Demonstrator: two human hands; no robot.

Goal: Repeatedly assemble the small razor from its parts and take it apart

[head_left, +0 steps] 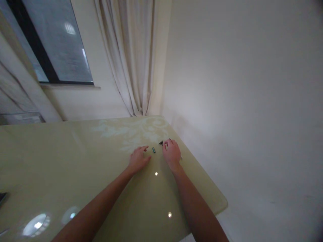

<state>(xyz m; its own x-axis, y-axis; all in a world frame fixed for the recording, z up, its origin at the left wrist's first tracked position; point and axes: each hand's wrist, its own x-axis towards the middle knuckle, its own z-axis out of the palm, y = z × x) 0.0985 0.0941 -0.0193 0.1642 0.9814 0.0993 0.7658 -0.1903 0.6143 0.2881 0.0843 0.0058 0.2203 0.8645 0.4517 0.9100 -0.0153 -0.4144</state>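
Observation:
A small dark cylinder (153, 150) with a teal tint, much like a battery, lies on the glossy table between my two hands. My left hand (139, 159) is just left of it, thumb and fingers spread apart, with nothing in the grasp. My right hand (172, 154) is closed, the fingers bent together in a pinch at a small black piece (160, 143) that pokes out on their left side. Most of that piece is hidden by the fingers, so its kind cannot be made out. A tiny pale thing (181, 157) shows by the right edge of this hand.
The pale green table (75, 161) runs along a white wall (239, 101) on the right. Cream curtains (136, 60) hang behind it, beside a dark-framed window (58, 43). A dark object (2, 197) sits at the left edge. Something white (188, 238) shows below my right forearm.

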